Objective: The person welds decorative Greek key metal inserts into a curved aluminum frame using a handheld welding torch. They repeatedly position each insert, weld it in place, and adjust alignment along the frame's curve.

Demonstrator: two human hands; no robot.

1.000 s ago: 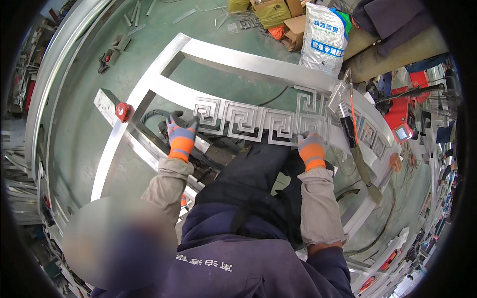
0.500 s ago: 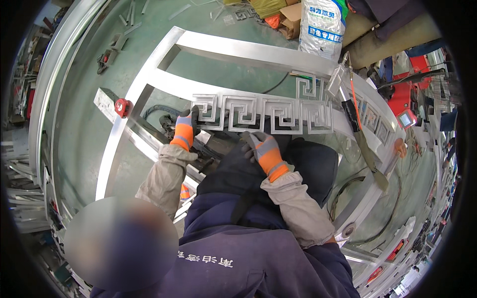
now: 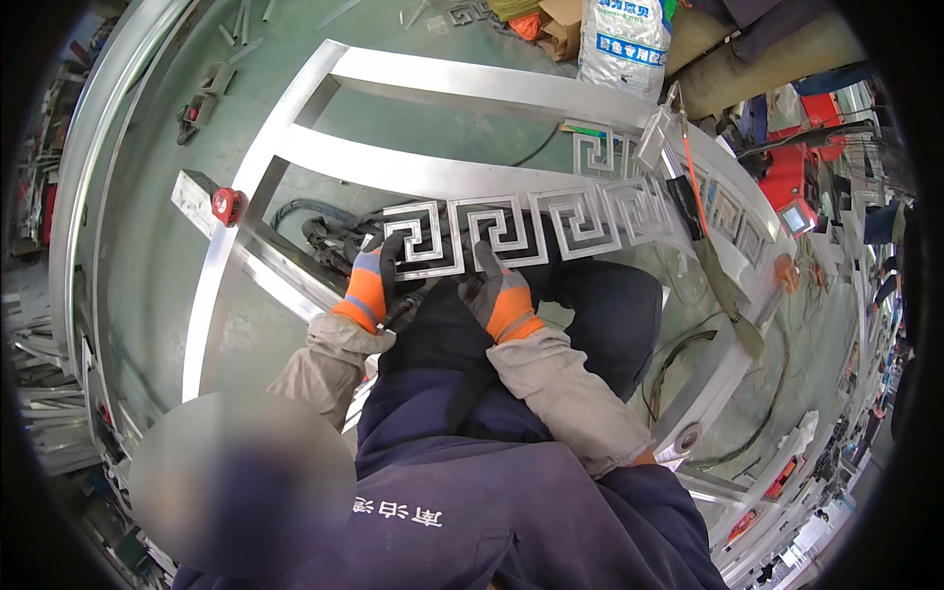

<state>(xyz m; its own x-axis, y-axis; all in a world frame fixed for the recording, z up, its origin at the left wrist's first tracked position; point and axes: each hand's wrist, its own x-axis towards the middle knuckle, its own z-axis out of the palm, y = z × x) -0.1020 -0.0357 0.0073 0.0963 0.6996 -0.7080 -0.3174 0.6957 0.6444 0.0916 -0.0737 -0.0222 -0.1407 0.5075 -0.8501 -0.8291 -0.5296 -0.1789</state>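
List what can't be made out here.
Head view throughout:
Left grip and right grip: some fingers hidden, apparently behind fretwork panel.
Silver sack: top cut off by upper edge.
Machine screen: too small to read.
Lower left: blurred patch hides what's behind.

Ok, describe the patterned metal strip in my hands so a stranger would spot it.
Find the big silver frame spanning the middle of the view. Just beyond your dark trousers runs a silver strip of square spirals. Unlike the similar spirals farther off, it has your gloved left hand and right hand on its left half.
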